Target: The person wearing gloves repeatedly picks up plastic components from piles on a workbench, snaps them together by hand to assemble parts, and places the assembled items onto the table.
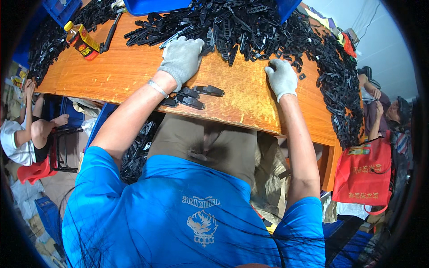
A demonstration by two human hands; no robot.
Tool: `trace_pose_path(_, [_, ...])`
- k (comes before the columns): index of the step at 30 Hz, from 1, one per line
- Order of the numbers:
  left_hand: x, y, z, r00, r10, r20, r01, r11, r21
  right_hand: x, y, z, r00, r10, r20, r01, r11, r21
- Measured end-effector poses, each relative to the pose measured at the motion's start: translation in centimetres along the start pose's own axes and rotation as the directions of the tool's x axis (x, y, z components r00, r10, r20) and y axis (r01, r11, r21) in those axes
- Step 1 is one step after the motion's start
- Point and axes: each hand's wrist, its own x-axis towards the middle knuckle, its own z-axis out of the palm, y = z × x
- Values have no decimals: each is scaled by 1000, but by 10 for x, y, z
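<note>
My left hand (182,60), in a grey knitted glove, is at the near edge of a big heap of black plastic clips (241,27). Its fingers are curled, their tips turned down out of sight, and a dark part sticks out beside them. My right hand (283,79), gloved the same way, rests low over the wooden table (241,89) at the heap's right side. Its thumb and fingers are bent together; whatever they hold is hidden. Several larger black plastic pieces (190,99) lie by the table's front edge, below my left wrist.
A yellow-capped bottle (82,41) and a black-handled hammer (111,32) are at the left. Blue bins (156,5) stand behind the heap. More black parts (337,89) line the right edge. A red bag (363,172) hangs at the right. Other people sit on both sides.
</note>
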Motion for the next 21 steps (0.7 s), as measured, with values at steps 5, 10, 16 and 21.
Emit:
trace_pose_path(5, [-14, 2, -6, 993, 105, 51, -101, 992, -80, -3, 1, -1, 998, -67, 14, 66, 995, 75])
trace_pose_path(10, [-15, 18, -9, 957, 188, 221, -160, 978, -136, -13, -15, -11, 980, -115, 164, 77, 973, 219])
trace_pose_path(16, [-5, 11, -9, 908, 231, 349, -56, 893, -447, -45, -51, -3, 990, -122, 76, 35, 715, 698])
trace_pose_path(21, [11, -3, -7, 872, 307, 382, -6, 786, -618, -70, -69, -8, 976, -202, 75, 89, 697, 712])
